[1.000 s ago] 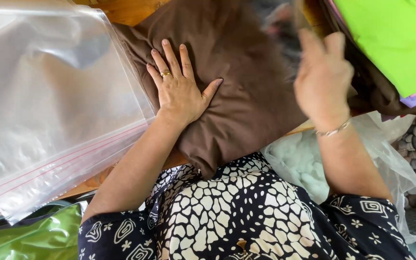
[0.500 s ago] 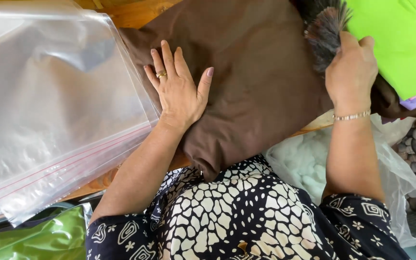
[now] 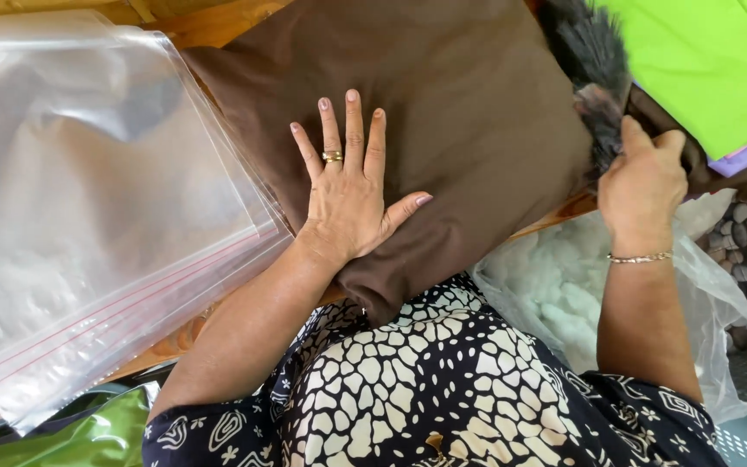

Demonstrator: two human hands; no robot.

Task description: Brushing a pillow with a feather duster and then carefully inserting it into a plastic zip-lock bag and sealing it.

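A brown stuffed cushion (image 3: 443, 112) lies on a wooden table in front of me. My left hand (image 3: 352, 190) rests flat on its near left part, fingers spread, a gold ring on one finger. My right hand (image 3: 641, 186), with a thin bracelet at the wrist, is closed around the base of a grey feathery brush (image 3: 594, 60) at the cushion's right edge. The brush's bristles lie against the brown fabric.
A stack of clear zip bags (image 3: 88, 216) covers the table on the left. Green and purple sheets (image 3: 706, 69) lie at the upper right. A plastic bag of white stuffing (image 3: 564, 294) sits by my right side, a green shiny bag (image 3: 79, 437) at the lower left.
My right hand has come down from mid-air to the cushion's right edge with the grey brush in it. My left hand stays pressed on the cushion.
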